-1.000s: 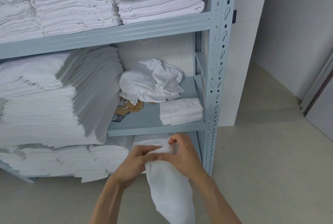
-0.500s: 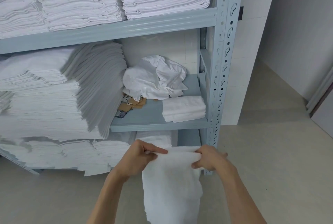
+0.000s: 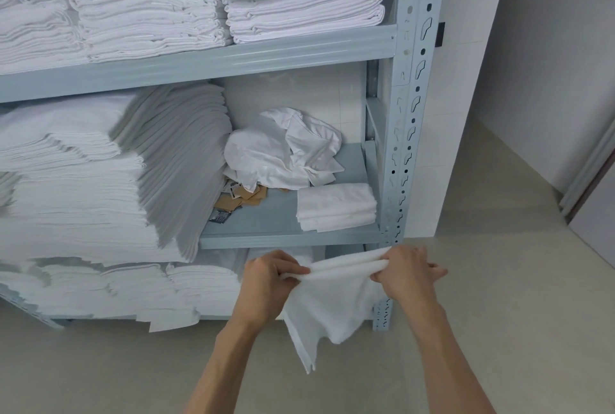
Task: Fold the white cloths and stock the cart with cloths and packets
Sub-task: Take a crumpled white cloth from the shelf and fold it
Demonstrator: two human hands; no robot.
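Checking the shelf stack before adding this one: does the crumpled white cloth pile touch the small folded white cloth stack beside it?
Touching. The head view shows a corner of the crumpled white cloth pile overlapping the small folded white cloth stack, with no shelf showing between.

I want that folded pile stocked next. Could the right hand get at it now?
Probably not yet: the right hand and left hand both grip the cloth. The folded pile itself lies unblocked.

Bright, even, soft light with faint shadows (no glare), sharp focus throughout, and wide-angle bending at the edges.
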